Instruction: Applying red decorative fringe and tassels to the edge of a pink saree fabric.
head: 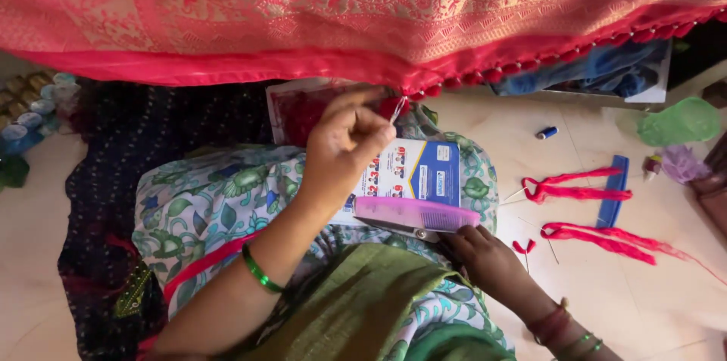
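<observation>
Here, across the top of the frame, a red and gold woven cloth [363,5] hangs down, its lower edge trimmed with a row of small red tassels [530,64] running toward the upper right.

Left hand [344,145], just left of centre: raised to the cloth's edge, fingers curled in, thumb and forefinger pinching a thin needle [395,107] at a red tassel. Green bangle [259,270] on that forearm.

Right hand [485,255], lower centre-right: resting low on the lap, fingers bent and closed on dark scissors [413,232], whose blade shows under a comb. Exact grip on the handles is hidden by the hand. Red and green bangles on that wrist.

On the lap: a pink comb [416,213] lying flat across a blue and white card packet [420,172], which rests on green floral-print fabric [219,194]. An olive cloth [363,308] covers the lower middle.

Right side of the frame, on the pale floor [651,308]: two bundles of red thread [575,185], one above the other, well apart from the right hand; a blue comb [615,191] standing between them and the edge; a small cut tassel piece [522,246] near the right hand. A blue thread spool [546,132] lies higher up. A green net bag [678,122] sits at the far right.

Left side: dark dotted fabric [136,149] on the floor, and a row of thread spools [30,111] at the far left edge, blurred.
</observation>
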